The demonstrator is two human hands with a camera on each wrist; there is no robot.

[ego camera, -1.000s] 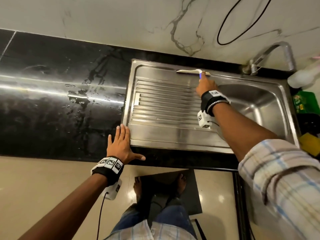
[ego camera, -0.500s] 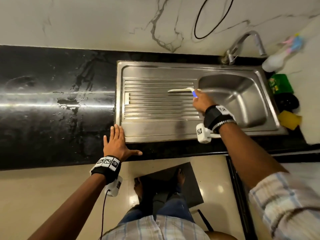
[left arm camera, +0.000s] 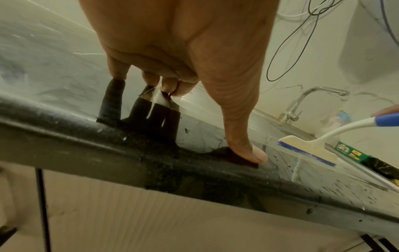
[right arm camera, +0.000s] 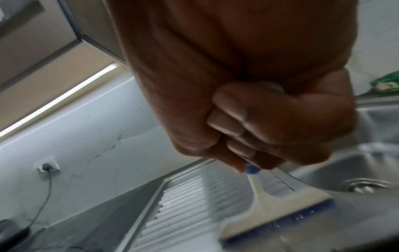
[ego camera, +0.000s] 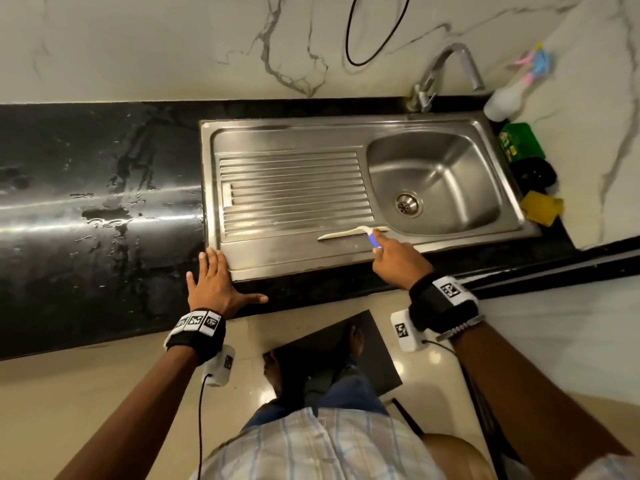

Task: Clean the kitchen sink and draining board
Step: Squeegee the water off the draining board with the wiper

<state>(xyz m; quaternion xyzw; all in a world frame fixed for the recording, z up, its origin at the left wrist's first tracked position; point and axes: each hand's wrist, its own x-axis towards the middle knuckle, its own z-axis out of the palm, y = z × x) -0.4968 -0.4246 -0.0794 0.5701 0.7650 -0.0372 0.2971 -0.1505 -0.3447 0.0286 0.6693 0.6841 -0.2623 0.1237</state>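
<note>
Before you runs the black countertop (ego camera: 86, 202), wet in patches, and set into it is the steel sink (ego camera: 433, 181), its bowl on your right and the ribbed draining board (ego camera: 291, 192) on your left. The unit's long axis lies left to right across your front, parallel to the counter edge, and the ribs follow that same line toward the bowl.

Your left hand (ego camera: 216, 284) lies flat and spread on the counter just beside the near-left corner of the steel, thumb out along the front edge, holding nothing. Your right hand (ego camera: 398, 261) is curled tight round the blue handle of the squeegee (ego camera: 353, 233), as the right wrist view shows plainly.

The squeegee sits on the flat near strip of the draining board, by the near-left corner of the bowl. Its blade lies left to right, in line with the ribs; its handle points back toward you and a little right, into your fist. It lies forward and slightly left of your right hand, which is the nearer one by far; your left hand is well apart from it.

By my reckoning the blade is at the near end of a pull, so the next stroke calls for lifting it to the far rim, or turning it to sweep rightward into the bowl
</note>
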